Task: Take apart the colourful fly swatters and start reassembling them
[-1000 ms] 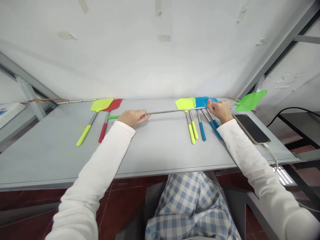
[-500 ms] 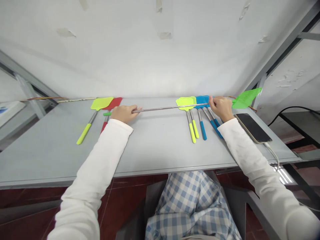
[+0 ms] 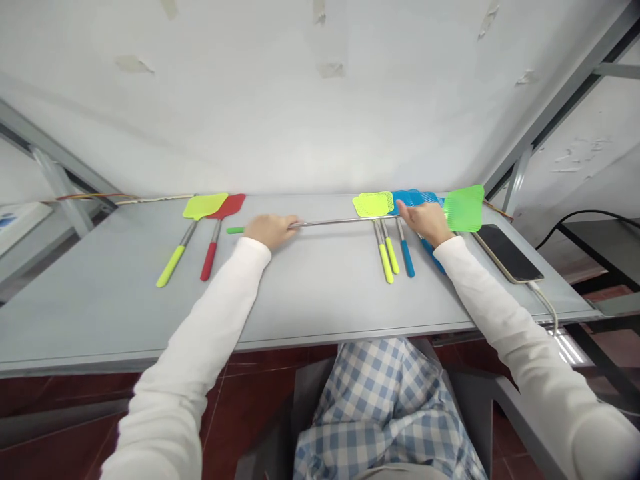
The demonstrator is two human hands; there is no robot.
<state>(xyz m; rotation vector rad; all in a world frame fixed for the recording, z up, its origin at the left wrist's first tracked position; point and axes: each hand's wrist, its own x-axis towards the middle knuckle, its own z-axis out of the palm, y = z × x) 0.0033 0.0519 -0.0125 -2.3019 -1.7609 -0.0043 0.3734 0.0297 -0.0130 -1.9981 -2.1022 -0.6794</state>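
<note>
A green fly swatter (image 3: pixel 464 209) with a telescopic metal rod is held sideways above the table by both hands. My left hand (image 3: pixel 271 231) is closed round the rod near its green handle, slightly blurred. Closed on the rod's other end, close to the green head, is my right hand (image 3: pixel 424 221). Beneath that hand lie blue fly swatters (image 3: pixel 407 259), partly hidden by it and the wrist. Left of them rest two yellow-green fly swatters (image 3: pixel 384 260). Beyond my left hand are a red fly swatter (image 3: pixel 209 259) and another yellow one (image 3: pixel 173 265).
The grey table (image 3: pixel 310 293) stands against a white wall with tape scraps. A phone (image 3: pixel 507 253) with a white charging cable lies at the right end. Metal frame posts rise on both sides, and thin wires run along the table's back edge.
Both hands have come closer together and the green swatter's rod is shorter. Its head has moved left and turned flatter towards me. The red swatter's handle is now uncovered.
</note>
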